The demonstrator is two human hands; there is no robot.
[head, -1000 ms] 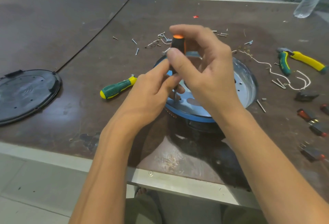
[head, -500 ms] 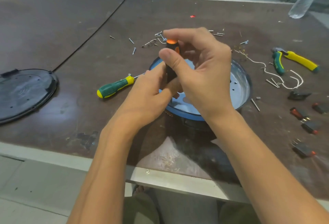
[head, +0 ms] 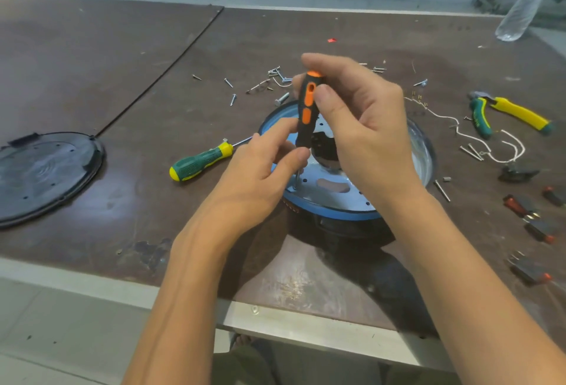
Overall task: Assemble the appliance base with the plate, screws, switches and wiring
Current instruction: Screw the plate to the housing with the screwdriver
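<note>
The round appliance base (head: 337,214) with a blue rim sits mid-table, a shiny metal plate (head: 324,188) inside it. An orange-and-black screwdriver (head: 306,112) stands upright with its tip on the plate's near-left edge. My right hand (head: 364,127) grips its handle from the top and right. My left hand (head: 260,170) pinches the lower handle and shaft with thumb and fingers. Loose screws (head: 277,73) lie scattered behind the base. White wiring (head: 477,139) lies to the right, and several black-and-red switches (head: 530,225) near the right edge.
A green-and-yellow screwdriver (head: 199,164) lies left of the base. A black round cover (head: 43,173) rests at the far left. Yellow-and-green pliers (head: 508,115) lie at the right, a clear plastic bottle (head: 526,1) at the back right. The table's front edge (head: 275,317) runs below my wrists.
My right thumb has shifted off the handle's front, showing the orange grip. The screwdriver stays upright on the same spot of the plate while both hands hold it.
</note>
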